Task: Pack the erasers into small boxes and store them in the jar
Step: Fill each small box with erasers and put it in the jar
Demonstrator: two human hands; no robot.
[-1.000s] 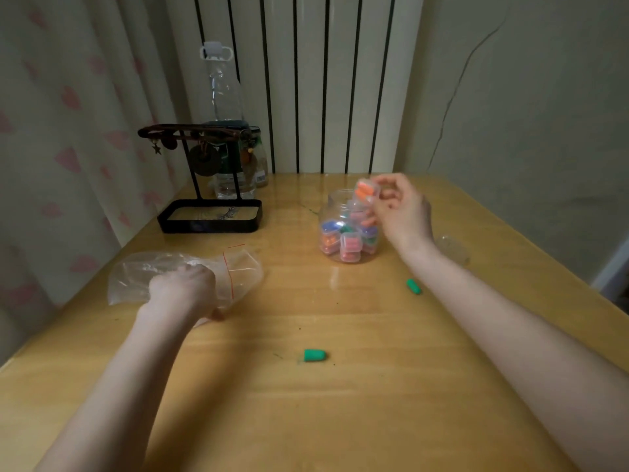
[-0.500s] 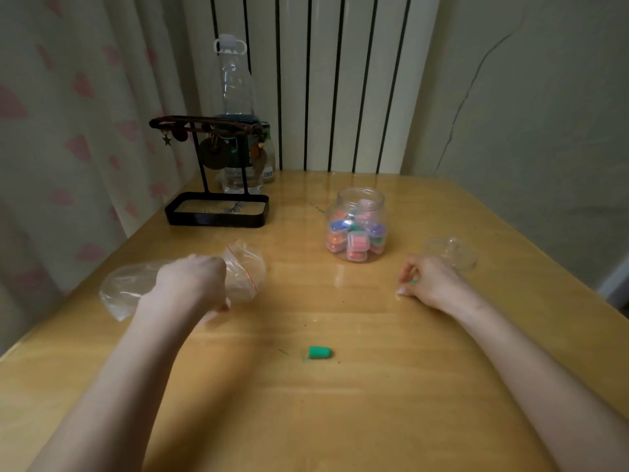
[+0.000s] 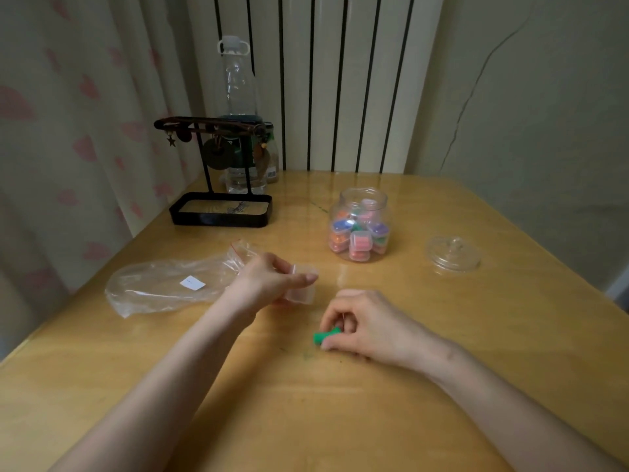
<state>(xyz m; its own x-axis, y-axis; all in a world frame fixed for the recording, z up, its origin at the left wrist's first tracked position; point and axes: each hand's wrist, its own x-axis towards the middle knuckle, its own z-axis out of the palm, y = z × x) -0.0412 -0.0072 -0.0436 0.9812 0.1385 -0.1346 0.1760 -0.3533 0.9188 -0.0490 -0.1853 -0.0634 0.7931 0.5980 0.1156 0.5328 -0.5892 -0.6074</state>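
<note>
Both hands work near the open jar (image 3: 360,223): the left hand (image 3: 269,279) pinches a small clear box (image 3: 301,290), while the right hand (image 3: 360,323) grips a green eraser (image 3: 326,336) against the table (image 3: 442,386).

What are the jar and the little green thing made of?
The jar looks like clear, glossy glass or hard plastic: the coloured boxes show through its wall. The green eraser looks like matte rubber, solid coloured with no shine, though I cannot be sure.
</note>
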